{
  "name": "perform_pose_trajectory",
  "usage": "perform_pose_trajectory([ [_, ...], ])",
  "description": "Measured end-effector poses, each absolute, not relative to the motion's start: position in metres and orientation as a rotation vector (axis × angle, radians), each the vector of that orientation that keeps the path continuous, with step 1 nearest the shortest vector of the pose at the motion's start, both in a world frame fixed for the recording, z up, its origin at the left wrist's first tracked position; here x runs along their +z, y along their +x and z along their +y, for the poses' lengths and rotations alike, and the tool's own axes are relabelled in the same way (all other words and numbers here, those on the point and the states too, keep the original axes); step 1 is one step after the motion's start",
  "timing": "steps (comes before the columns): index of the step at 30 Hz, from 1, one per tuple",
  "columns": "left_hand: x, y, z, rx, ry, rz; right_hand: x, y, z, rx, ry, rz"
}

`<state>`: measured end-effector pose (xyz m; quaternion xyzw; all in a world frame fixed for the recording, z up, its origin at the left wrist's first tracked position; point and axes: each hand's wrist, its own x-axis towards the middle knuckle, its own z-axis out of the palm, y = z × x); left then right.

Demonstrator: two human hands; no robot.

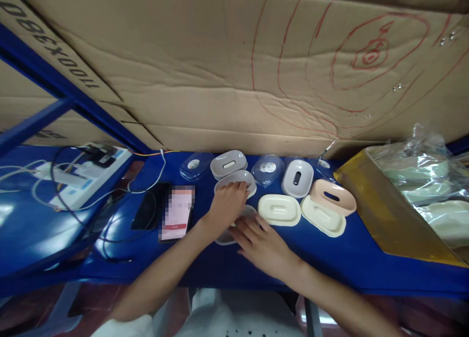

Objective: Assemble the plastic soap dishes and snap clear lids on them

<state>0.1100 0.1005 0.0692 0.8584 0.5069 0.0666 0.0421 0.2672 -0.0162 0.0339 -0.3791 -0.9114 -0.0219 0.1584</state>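
Observation:
My left hand [230, 200] reaches over a grey oval soap dish [244, 178], its fingers closed together and bent down at the dish's near side. Just nearer to me, my right hand [258, 239] has its bent fingers on a clear plastic lid [225, 238], partly hidden under both hands. Behind lies a second grey dish [229, 164] with a slot in its middle. A third grey slotted dish [297, 178] stands to the right. Beside my right hand is a cream oval tray [279, 210]. A peach slotted dish [332, 197] rests partly on another cream tray [323, 219].
Clear lids with round stickers [197, 166] [268, 167] lie along the back. At left are a phone [178, 213], a power strip [91, 173] and loose cables. An open box [370, 215] with bagged green pieces stands at right. A cardboard wall [205, 73] closes the back.

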Motion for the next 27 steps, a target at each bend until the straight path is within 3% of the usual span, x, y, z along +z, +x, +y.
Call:
perform_pose_trajectory([
  [10, 0.081, 0.121, 0.116, 0.486, 2.669, 1.343, 0.052, 0.29, -0.016, 0.264, -1.054, -2.398],
  [16, 0.069, 0.127, 0.152, 0.548, 2.69, 1.151, 0.056, 0.307, -0.017, 0.236, -1.166, -2.381],
  [27, 0.06, 0.055, 0.18, 0.577, 2.563, 1.397, 0.059, 0.319, -0.003, 0.076, -1.135, -2.333],
])
